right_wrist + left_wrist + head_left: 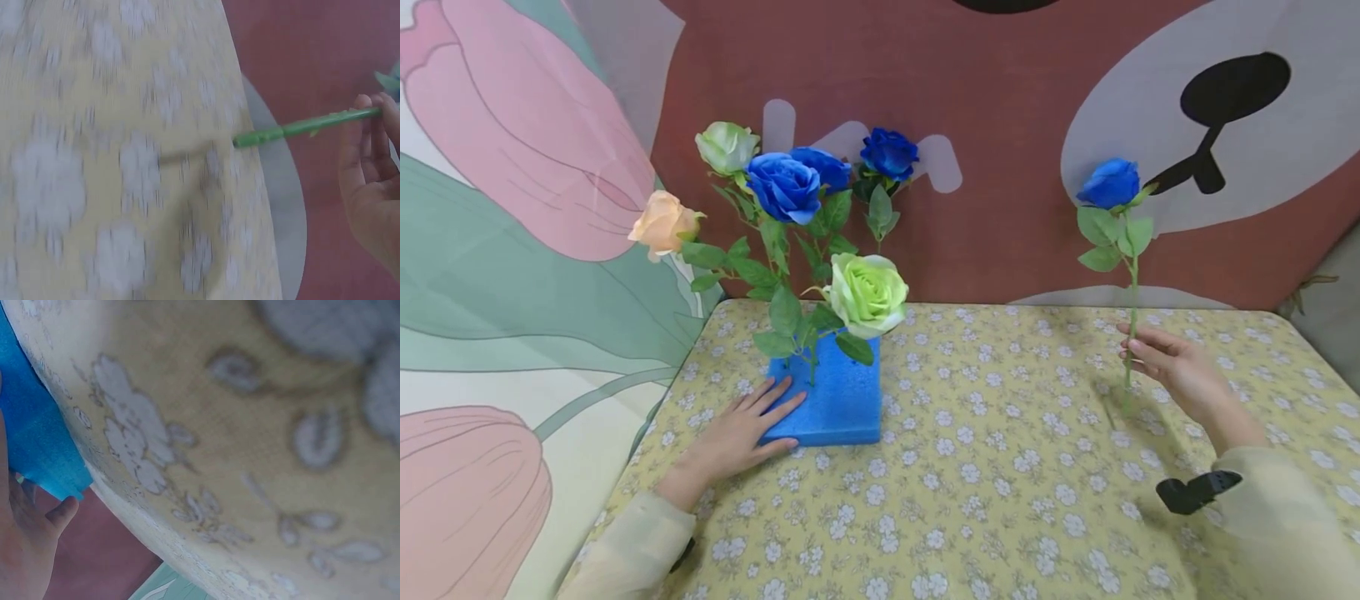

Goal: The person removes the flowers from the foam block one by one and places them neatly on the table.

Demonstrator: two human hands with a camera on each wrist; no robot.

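Between thumb and fingers, my right hand (1183,371) pinches the green stem of a blue rose (1111,183), held upright at the right side of the table. In the right wrist view the bare lower end of the stem (294,127) points out over the tablecloth. My left hand (741,433) rests with spread fingers on the left front part of a blue foam block (842,408). Stems stand in that block, bearing a light green rose (868,293), a peach rose (664,223), a pale green-white rose (727,147) and several blue roses (784,187).
A yellow floral tablecloth (985,467) covers the table. Behind it hangs a reddish-brown cloth (992,242) with a cartoon face, and at the left a flower-printed cloth (535,208). A black device (1198,492) is strapped at the right wrist.
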